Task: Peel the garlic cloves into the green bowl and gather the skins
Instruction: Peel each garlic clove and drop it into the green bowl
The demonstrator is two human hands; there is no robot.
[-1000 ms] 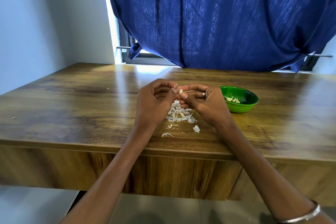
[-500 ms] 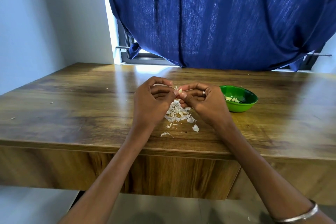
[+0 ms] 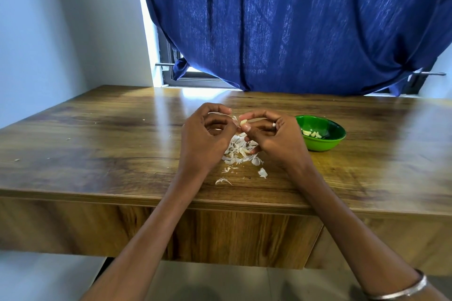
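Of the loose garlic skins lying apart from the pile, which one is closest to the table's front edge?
The curved strip of skin, lying alone below and left of the skin pile. The rounder flake to its right sits farther from the edge.

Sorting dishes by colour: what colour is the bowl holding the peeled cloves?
Green: the bowl is glossy green inside and out, clear in the head view.
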